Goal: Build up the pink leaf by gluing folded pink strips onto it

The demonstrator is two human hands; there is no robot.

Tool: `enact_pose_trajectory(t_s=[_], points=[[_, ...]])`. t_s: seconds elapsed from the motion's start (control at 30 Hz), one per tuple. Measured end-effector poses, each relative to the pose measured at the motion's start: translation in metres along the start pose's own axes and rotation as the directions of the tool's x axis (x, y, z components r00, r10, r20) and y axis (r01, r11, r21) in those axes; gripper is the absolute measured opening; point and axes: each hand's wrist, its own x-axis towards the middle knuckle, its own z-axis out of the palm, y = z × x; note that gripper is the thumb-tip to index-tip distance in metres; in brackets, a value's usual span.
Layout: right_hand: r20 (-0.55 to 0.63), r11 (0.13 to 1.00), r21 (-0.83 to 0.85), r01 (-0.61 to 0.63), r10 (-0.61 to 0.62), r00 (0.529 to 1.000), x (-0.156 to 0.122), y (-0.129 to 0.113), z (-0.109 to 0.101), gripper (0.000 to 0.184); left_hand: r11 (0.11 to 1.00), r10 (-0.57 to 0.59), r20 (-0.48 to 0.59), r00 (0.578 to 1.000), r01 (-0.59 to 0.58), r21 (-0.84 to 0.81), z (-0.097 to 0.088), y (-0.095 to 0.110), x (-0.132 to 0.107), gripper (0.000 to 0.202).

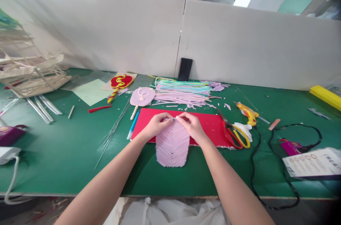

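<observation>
A lilac piece made of chenille stems [172, 148], laid in a herringbone pattern, lies partly on a red board [210, 129] and partly on the green table. At its far end, my left hand [159, 125] is closed in a pinch. Opposite it, my right hand [191, 125] also pinches there, and the two sets of fingertips nearly meet. Any small strip end between the fingertips is too tiny to make out. Just beyond the board lie loose lilac chenille stems [181, 98] with short cut bits around them.
Scissors [234, 136] rest at the board's right end, near a yellow glue gun [247, 113] with a black cord. A lilac fan-shaped piece [142, 96], thin wires [114, 129] and a red-and-yellow fan-shaped piece [121, 82] lie left. A phone [184, 69] leans on the partition.
</observation>
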Motion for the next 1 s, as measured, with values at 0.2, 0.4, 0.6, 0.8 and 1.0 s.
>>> enact_pose_trajectory(t_s=[0.2, 0.4, 0.6, 0.8, 1.0], points=[[-0.042, 1.000, -0.009, -0.003, 0.003, 0.999, 0.0002, 0.0004, -0.0011, 0.025, 0.999, 0.027, -0.010, 1.000, -0.027, -0.021, 0.0012, 0.0025, -0.0006, 0.026], [-0.017, 0.999, -0.037, 0.012, -0.012, 1.000, 0.0010, 0.0030, 0.0005, 0.025, 0.988, 0.104, -0.072, 0.992, -0.111, -0.106, 0.0003, 0.0004, 0.0004, 0.022], [0.022, 0.997, -0.067, 0.030, -0.028, 0.999, -0.0004, 0.0003, 0.0018, 0.023, 0.988, 0.149, -0.089, 0.985, -0.152, -0.022, -0.0001, 0.0009, -0.0007, 0.010], [0.018, 0.997, -0.074, 0.029, -0.028, 0.999, -0.0004, 0.0013, 0.0020, 0.023, 0.986, 0.169, -0.114, 0.979, -0.168, 0.017, 0.0007, 0.0028, -0.0014, 0.007], [0.018, 0.996, -0.077, 0.034, -0.033, 0.999, -0.0004, 0.0012, 0.0018, 0.022, 0.983, 0.183, -0.119, 0.976, -0.179, 0.050, 0.0005, 0.0021, -0.0006, 0.003]])
